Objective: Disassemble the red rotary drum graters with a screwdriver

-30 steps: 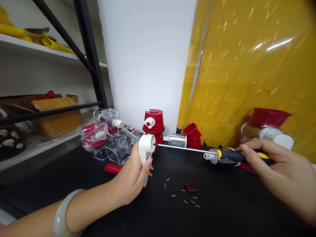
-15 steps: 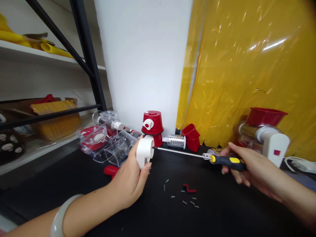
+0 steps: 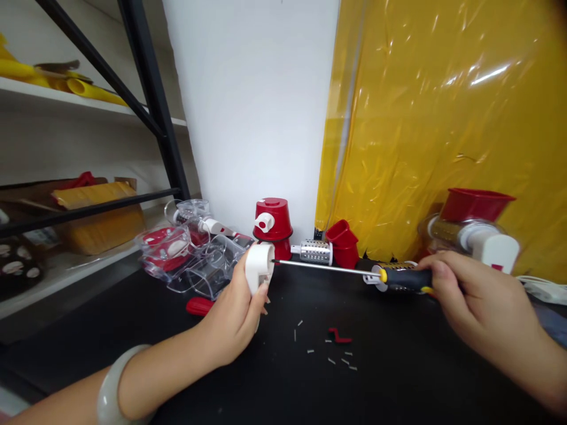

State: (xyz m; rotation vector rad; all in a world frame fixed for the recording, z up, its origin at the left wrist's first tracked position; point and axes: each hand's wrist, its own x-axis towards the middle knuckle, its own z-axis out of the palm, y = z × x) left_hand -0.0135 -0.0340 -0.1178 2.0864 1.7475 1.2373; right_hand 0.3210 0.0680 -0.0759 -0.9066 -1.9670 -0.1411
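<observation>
A white plastic housing (image 3: 258,262) with a round opening is gripped in my left hand (image 3: 237,316), above the black table. My right hand (image 3: 481,301) is closed round the black and yellow handle of a screwdriver (image 3: 328,267). Its long shaft runs level to the left, and the tip meets the housing at its round opening; the exact contact is too small to make out. Below, several loose screws (image 3: 332,360) lie scattered on the table, with a small red bent plastic piece (image 3: 340,336) beside them.
Clear plastic parts (image 3: 212,268) lie at the back left. A red base (image 3: 272,221), a metal grater drum (image 3: 315,252) and a red chute (image 3: 343,245) stand behind my hands. A white and red grater (image 3: 491,245) is at the right. Black shelving (image 3: 155,100) rises at the left.
My right hand has turned over on the screwdriver handle, its back now facing up and the fingers wrapped tighter. The housing and tip stay nearly in place.
</observation>
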